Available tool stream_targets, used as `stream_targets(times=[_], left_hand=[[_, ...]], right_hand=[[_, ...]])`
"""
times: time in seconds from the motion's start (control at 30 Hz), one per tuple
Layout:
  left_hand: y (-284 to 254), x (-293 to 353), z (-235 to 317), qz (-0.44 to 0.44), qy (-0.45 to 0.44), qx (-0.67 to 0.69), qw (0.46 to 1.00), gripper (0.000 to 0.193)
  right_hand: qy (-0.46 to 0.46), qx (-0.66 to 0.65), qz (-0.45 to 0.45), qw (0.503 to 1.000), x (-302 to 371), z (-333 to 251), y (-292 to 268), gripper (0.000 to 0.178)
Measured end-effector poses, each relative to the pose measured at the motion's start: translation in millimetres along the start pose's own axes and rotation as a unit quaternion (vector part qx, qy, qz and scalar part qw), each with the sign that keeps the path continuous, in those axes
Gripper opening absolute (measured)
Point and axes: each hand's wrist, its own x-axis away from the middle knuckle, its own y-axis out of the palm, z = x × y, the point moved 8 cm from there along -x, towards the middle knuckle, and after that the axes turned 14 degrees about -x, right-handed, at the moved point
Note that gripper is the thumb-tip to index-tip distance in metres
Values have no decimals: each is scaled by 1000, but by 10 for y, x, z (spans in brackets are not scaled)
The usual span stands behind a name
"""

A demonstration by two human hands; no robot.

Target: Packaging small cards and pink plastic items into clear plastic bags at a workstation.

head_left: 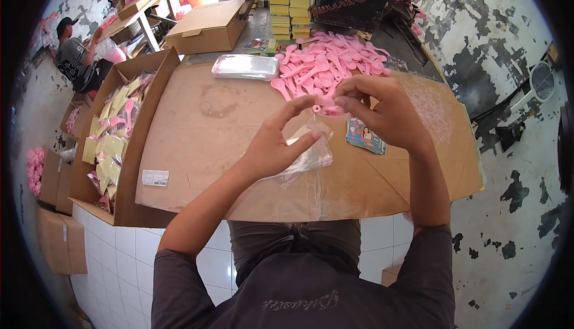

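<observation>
My left hand is above the cardboard-covered table, index finger and thumb stretched apart and nothing seen between them. Below its thumb is a stack of clear plastic bags. My right hand hovers to the right with curled fingers, thumb and forefinger pinched together; whatever they hold is too small to make out. Just beyond both hands spreads a heap of pink plastic spoons, one handle end with a hole showing between my hands. A small stack of colourful printed cards lies under my right wrist.
An open carton at left holds packed bags with spoons and yellowish cards. Clear packaging, a closed carton and card stacks stand behind. Thin clear loops lie at right. Another person sits far left.
</observation>
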Motion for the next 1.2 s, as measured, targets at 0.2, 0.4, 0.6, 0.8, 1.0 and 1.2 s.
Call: stream_targets(times=[0.2,0.4,0.6,0.8,1.0,1.2], left_hand=[[155,-66,-14,-23,-80,50,995,41],[307,-1,-94,-52,-125,238,962,24],[179,1,-109,15,-133,111,985,24],[95,4,139,68,-20,-99,993,31],[162,9,184,46,12,-211,976,34],[116,-16,121,-6,-41,-151,988,36]], right_hand=[[4,-61,29,998,64,-59,70,13],[8,-52,72,996,121,46,100,12],[-177,121,130,968,193,-294,138,13],[-209,267,111,934,178,-351,324,16],[-220,373,85,897,213,-235,458,15],[-27,109,212,971,256,406,-324,7]])
